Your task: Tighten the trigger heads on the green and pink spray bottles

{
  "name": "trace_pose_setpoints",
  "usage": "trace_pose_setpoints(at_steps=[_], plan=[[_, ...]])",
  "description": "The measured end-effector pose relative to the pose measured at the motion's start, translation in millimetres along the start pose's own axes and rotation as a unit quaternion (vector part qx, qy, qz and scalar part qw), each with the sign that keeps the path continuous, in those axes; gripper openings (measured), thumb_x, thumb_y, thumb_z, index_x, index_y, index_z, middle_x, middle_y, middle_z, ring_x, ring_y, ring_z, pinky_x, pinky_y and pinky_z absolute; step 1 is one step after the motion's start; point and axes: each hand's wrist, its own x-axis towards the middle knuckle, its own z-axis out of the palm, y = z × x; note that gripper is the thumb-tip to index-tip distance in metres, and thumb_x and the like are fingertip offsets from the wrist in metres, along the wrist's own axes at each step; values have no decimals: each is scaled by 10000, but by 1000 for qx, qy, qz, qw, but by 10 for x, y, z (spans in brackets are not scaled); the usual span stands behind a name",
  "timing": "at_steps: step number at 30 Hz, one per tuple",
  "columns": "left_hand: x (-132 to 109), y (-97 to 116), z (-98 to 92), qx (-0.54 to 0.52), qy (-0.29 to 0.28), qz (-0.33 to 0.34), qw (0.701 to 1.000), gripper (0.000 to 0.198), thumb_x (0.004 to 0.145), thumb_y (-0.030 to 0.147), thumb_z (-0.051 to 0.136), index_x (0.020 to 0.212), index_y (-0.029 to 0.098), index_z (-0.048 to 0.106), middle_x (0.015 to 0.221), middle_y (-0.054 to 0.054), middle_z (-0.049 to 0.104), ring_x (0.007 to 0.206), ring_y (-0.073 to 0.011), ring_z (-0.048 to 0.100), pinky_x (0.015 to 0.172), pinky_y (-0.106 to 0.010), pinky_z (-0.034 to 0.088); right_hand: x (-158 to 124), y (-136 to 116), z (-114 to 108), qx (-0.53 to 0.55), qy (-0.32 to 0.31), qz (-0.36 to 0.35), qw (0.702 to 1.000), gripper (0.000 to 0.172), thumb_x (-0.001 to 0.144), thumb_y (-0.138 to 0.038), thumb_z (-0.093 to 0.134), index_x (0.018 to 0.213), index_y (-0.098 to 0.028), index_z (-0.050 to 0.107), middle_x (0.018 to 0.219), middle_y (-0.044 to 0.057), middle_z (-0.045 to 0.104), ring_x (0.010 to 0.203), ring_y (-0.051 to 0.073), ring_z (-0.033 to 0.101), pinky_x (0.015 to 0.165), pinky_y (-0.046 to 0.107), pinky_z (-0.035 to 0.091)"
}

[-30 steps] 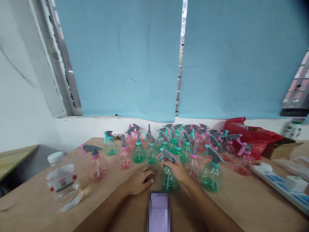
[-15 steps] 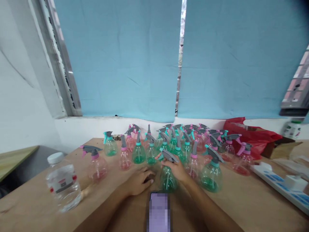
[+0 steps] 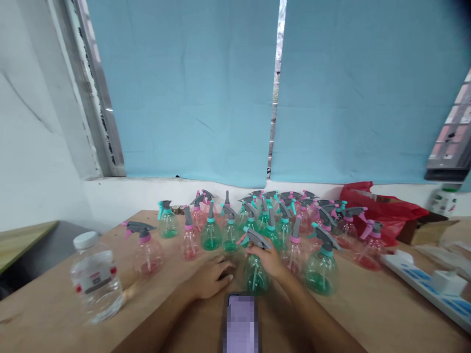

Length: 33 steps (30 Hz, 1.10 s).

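My right hand (image 3: 268, 257) is wrapped round the neck of a green spray bottle (image 3: 256, 278) with a grey and teal trigger head. That bottle stands upright on the table, some liquid and a dip tube showing inside. To its left, my left hand (image 3: 213, 277) rests on the tabletop with fingers spread and slightly bent, holding nothing. A phone (image 3: 241, 323), blurred out, lies between my forearms. Just right of my right hand stand a pink spray bottle (image 3: 294, 252) and another green spray bottle (image 3: 321, 272).
Several more pink and green spray bottles crowd the back of the wooden table (image 3: 176, 318). A clear water bottle (image 3: 96, 279) with a white cap stands at left. On the right are a power strip (image 3: 423, 279), a red plastic bag (image 3: 379, 211) and a cardboard box (image 3: 430, 230).
The view has shifted very slightly. Both hands and the held spray bottle stay in nearly the same place.
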Motion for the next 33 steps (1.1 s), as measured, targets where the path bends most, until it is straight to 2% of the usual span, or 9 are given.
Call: trace_pose_setpoints(at_steps=[4, 9, 15, 20, 33], plan=[[0, -9, 9, -1, -2, -2, 1000, 291, 981, 363, 543, 1224, 240, 645, 1125, -95, 628, 1038, -279, 604, 889, -382, 489, -17, -58, 25, 16, -11, -1, 1000, 150, 715, -215, 641, 835, -231, 730, 770, -10, 703, 656, 168, 598, 701, 306, 486], [4, 10, -7, 5, -6, -3, 1000, 302, 976, 344, 547, 1244, 242, 642, 1142, -101, 630, 1059, -288, 604, 909, -396, 486, -37, -76, 60, 12, -14, 4, 1000, 105, 690, -184, 632, 757, -227, 701, 685, -23, 654, 684, 172, 591, 705, 298, 461], [9, 55, -44, 10, -22, -18, 1000, 298, 978, 338, 542, 1236, 231, 647, 1127, -106, 626, 1061, -301, 608, 902, -409, 493, -7, 36, 3, -19, 22, 8, 1000, 172, 736, -237, 654, 868, -239, 763, 687, -22, 647, 655, 174, 588, 734, 322, 476], [6, 51, -40, 12, -25, -13, 1000, 311, 980, 342, 538, 1251, 233, 646, 1136, -111, 622, 1075, -311, 602, 912, -421, 490, 7, 53, -5, -37, -6, -1, 999, 219, 775, -246, 639, 948, -247, 773, 761, -12, 692, 673, 175, 614, 745, 324, 479], [-5, 51, -38, 20, -13, -6, 1000, 312, 980, 354, 531, 1250, 246, 643, 1118, -96, 627, 1048, -288, 610, 904, -403, 505, -1, 68, 9, -29, -7, -10, 1000, 199, 811, -258, 643, 965, -247, 768, 884, -2, 723, 683, 156, 612, 739, 304, 483]])
